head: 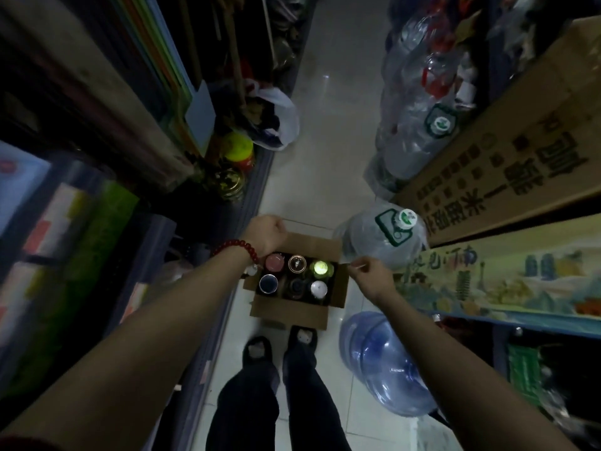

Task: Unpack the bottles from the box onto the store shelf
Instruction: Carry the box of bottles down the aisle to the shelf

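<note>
An open cardboard box (pixel 289 312) sits on the tiled floor in front of my feet. Several bottles stand upright inside it, seen from above: a pink-capped bottle (pixel 274 262), a brown-ringed one (pixel 296 264), a bright green-capped one (pixel 320 267), a blue-capped one (pixel 268 284) and a white-capped one (pixel 318 288). My left hand (pixel 266 234), with a red bead bracelet on the wrist, is curled over the box's far-left flap. My right hand (pixel 369 275) pinches the edge of the right flap. The store shelf (pixel 208 219) runs along the left.
Large clear water jugs (pixel 383 237) stand right of the box, and a blue one (pixel 383 359) lies near my right leg. Cardboard cartons (pixel 507 157) line the right side. Jars (pixel 239 151) and a white plastic bag (pixel 283 112) sit by the left shelf. The aisle runs ahead.
</note>
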`<state>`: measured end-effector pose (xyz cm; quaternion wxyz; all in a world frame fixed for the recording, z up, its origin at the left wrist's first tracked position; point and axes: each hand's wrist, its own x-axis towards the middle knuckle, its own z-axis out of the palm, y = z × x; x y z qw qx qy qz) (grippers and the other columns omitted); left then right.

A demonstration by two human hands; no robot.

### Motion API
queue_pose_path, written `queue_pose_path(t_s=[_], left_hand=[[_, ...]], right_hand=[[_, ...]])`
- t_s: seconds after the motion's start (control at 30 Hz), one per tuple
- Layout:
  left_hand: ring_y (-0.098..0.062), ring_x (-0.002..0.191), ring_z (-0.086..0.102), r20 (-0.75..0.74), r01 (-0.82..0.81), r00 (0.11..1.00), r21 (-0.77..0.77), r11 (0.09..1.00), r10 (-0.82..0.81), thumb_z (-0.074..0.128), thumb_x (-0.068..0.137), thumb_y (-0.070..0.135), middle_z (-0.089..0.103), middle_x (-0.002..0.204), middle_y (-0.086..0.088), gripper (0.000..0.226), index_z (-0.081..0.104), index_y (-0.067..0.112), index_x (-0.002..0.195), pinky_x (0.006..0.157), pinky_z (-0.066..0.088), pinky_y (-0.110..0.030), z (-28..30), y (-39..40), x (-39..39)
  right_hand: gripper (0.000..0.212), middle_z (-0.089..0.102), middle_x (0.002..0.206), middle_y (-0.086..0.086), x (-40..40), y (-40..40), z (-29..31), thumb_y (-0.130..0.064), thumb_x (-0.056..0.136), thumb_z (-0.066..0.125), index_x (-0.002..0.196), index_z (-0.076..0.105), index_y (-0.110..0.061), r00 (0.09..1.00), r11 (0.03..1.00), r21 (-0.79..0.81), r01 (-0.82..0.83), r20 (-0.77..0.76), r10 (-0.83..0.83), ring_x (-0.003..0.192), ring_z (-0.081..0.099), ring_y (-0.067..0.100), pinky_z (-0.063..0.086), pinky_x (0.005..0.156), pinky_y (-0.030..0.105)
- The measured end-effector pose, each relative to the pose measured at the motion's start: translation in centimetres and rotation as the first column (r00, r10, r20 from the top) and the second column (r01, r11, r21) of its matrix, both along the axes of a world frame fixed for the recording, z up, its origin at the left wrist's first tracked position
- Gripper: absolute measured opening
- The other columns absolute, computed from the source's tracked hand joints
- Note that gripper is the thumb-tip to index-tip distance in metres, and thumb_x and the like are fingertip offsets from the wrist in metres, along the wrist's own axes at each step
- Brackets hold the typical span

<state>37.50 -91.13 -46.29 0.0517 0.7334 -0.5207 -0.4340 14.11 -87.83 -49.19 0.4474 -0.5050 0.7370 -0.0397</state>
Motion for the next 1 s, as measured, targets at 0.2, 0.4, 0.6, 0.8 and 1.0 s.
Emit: queue_pose_path(t_s=[0.2,0.4,0.6,0.8,1.0], left_hand=[[-0.029,0.102,0.062,0.006,-0.029,1.0,0.043,0.999,0.028,0.053,0.093,0.016,0.065,0.113,-0.016,0.018,0.063,0.009,0.106,0.076,0.044,-0.025,-10.3,-3.3,2.1],[-0.022,0.098,0.056,-0.043,-0.026,0.999,0.076,0.997,0.029,0.065,0.086,0.026,0.057,0.114,-0.012,0.034,0.057,0.012,0.115,0.081,0.044,-0.028,-22.8,-3.1,3.2],[-0.021,0.123,0.044,-0.083,-0.143,0.987,-0.029,0.989,0.14,0.073,0.08,0.032,0.039,0.142,-0.008,0.069,0.042,0.013,0.138,0.098,0.035,-0.029,-32.9,-0.5,3.9],[-0.022,0.139,0.031,-0.059,-0.274,0.96,-0.023,0.962,0.272,0.082,0.065,0.043,0.028,0.154,-0.004,0.105,0.021,0.024,0.149,0.111,0.03,-0.042,-40.5,1.8,5.2],[-0.015,0.113,0.056,-0.191,-0.371,0.904,0.096,0.924,0.382,0.071,0.071,0.054,0.059,0.12,0.006,0.084,0.036,0.03,0.144,0.098,0.045,-0.035,-44.3,4.2,6.2]], right_hand=[[0.034,0.067,0.109,0.019,-0.1,-3.2,-9.2,-0.025,0.091,0.063,0.116,0.059,-0.003,0.995,0.995,0.009,0.097,-0.016,-0.096,0.103,0.061,0.032,0.035,0.076,0.025],[0.046,0.063,0.116,0.02,0.3,-4.2,-20.9,-0.032,0.089,0.065,0.124,0.054,-0.004,0.987,0.987,-0.044,0.152,-0.042,-0.154,0.109,0.059,0.035,0.047,0.091,0.04],[0.075,0.044,0.141,0.021,-1.7,-1.8,-31.9,-0.045,0.082,0.069,0.143,0.037,-0.014,0.958,0.97,-0.081,0.228,-0.16,-0.239,0.13,0.043,0.039,0.038,0.105,0.049],[0.102,0.028,0.155,0.018,-3.8,0.7,-39.9,-0.049,0.077,0.073,0.152,0.013,-0.015,0.905,0.914,-0.139,0.38,-0.147,-0.399,0.14,0.031,0.039,0.031,0.111,0.051],[0.078,0.062,0.125,0.014,-3.1,1.5,-42.6,-0.039,0.08,0.073,0.144,0.03,-0.031,0.919,0.913,-0.106,0.393,0.009,-0.394,0.112,0.061,0.032,0.051,0.09,0.039]])
